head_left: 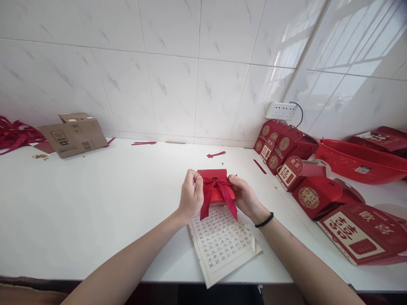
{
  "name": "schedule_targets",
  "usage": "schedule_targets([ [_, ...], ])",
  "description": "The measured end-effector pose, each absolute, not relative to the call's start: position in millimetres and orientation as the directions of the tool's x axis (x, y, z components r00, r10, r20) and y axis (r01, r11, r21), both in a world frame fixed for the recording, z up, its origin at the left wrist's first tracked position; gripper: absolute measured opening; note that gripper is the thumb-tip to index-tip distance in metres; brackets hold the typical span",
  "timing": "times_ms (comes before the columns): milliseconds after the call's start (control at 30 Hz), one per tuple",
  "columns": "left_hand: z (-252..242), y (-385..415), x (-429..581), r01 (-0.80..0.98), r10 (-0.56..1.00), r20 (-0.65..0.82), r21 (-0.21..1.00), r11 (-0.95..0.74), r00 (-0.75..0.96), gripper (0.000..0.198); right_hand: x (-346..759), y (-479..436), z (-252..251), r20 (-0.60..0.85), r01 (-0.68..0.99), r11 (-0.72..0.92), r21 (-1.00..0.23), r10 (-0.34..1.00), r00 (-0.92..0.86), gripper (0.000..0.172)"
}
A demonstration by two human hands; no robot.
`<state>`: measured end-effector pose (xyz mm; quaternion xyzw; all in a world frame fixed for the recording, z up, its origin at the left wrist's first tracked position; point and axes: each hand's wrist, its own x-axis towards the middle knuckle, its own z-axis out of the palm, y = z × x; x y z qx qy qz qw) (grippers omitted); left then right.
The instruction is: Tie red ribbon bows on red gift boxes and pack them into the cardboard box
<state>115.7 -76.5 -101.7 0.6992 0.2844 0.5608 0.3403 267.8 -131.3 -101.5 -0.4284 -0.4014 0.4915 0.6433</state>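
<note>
Holding a ribbon-tied red box [217,196] over the desk [95,212], at the far end of a notebook [222,241] covered in handwriting; cannot tell whether resting on the page or just above it. Knotted across the front in a dark red bow [207,200], with tails falling toward five and seven o'clock. Gripped at nine o'clock by the left hand [191,192], with fingers clamped on that side; gripped at three by the right hand [249,195], with fingers clamped likewise. Cannot tell on either side whether pinching the bow's loops, the box edge or both. Wearing a black band [264,220] at the right wrist. Farther out, dotted with a ribbon scrap [216,155] at twelve and a dark red strip [260,167] at two. Crowded from two to four with red printed boxes [365,235], and beyond these, near three, with a red basin [337,163]. Fitted at one with a white power strip [280,111] by the tiled wall [171,80]. Occupied toward ten by a cardboard box [74,137], then heaped beyond with dark red ribbon [19,133].
</note>
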Motion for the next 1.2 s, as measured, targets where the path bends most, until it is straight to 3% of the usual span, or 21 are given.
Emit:
schedule_targets([
  [367,-95.8,-76.8,110.5,-0.054,0.828,0.463,0.880,-0.471,0.318,0.025,274.2,-132.7,-101.0,0.100,-0.274,0.149,-0.950,0.978,0.184,0.040],
  [600,-90.9,-73.2,110.6,-0.112,0.882,0.383,0.924,-0.367,0.276,0.025,273.5,-133.3,-102.0,0.106,-0.312,0.150,-0.938,0.982,0.154,0.041],
  [867,-90.3,-72.9,111.4,-0.250,0.873,0.425,0.896,-0.367,0.240,0.020,273.7,-134.4,-100.1,0.103,-0.335,0.156,-0.929,0.980,0.171,0.042],
  [1200,-90.2,-72.9,112.5,-0.224,0.876,0.446,0.887,-0.405,0.182,0.011,272.8,-134.8,-98.6,0.098,-0.328,0.155,-0.932,0.978,0.184,0.040],
])
